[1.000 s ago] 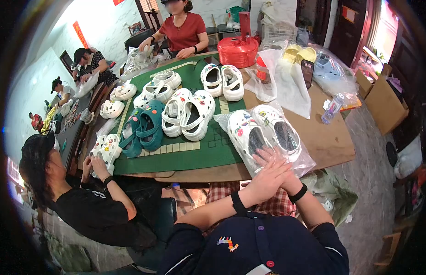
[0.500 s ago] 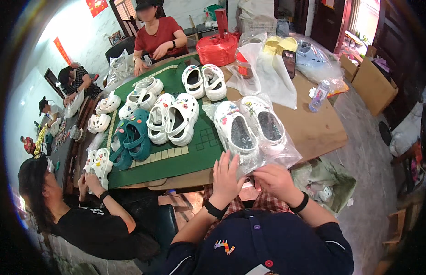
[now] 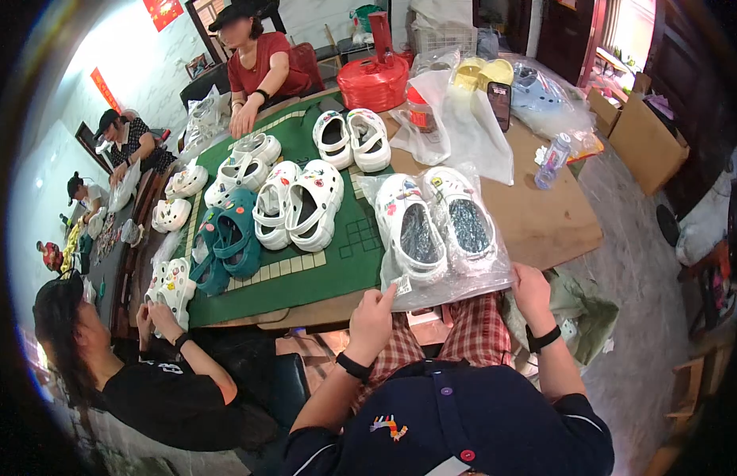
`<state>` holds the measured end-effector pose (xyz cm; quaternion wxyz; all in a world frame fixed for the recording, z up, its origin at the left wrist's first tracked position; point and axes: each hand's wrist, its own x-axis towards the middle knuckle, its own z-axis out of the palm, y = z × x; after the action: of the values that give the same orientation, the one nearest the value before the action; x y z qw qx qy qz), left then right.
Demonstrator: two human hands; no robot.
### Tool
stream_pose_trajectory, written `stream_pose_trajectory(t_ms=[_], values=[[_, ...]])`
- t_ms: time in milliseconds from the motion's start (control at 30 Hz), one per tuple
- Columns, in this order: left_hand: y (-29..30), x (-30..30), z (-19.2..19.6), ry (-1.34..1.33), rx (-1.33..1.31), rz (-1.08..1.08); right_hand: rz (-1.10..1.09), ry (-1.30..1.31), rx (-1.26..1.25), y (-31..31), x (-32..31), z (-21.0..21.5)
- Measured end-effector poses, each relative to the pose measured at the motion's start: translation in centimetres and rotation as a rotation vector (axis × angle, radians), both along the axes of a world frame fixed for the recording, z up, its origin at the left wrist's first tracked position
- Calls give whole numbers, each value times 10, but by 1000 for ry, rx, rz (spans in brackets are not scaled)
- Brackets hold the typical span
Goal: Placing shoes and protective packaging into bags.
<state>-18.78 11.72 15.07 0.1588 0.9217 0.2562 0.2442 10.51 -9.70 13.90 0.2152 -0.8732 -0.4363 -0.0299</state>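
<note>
A clear plastic bag (image 3: 432, 295) lies at the table's near edge with a pair of white clogs (image 3: 412, 230) inside, their heels toward me. My left hand (image 3: 373, 319) pinches the bag's near left corner, beside a small white label. At the near right corner, my right hand (image 3: 531, 290) grips the bag too. Between my hands the bag's near edge is stretched out straight. To the left, on the green mat (image 3: 344, 278), stand white clogs with charms (image 3: 314, 205) and a teal pair (image 3: 240, 238).
Across the table a person in red (image 3: 261, 71) reaches over the mat. A person in black (image 3: 158, 389) handles a white clog at left. A red twine roll (image 3: 374, 83), phone (image 3: 499, 105) and bottle (image 3: 552, 162) occupy the far right. A greenish sack (image 3: 583, 309) sits below right.
My hands have moved apart to the bag's two near corners, pulling its edge straight. The left hand went from flat to pinching. The person in red has leaned over the mat.
</note>
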Motion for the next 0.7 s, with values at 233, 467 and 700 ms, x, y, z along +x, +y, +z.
stream_pose_trajectory(t_ms=[233,467,700], values=[[52,-15,46,-111,-527,-81,137,647,225,-3,25,72],[76,80,37,-380,-980,150,47,1501,432,103,54,77],[54,96,-27,-145,-744,79,273,1410,443,112,13,51]])
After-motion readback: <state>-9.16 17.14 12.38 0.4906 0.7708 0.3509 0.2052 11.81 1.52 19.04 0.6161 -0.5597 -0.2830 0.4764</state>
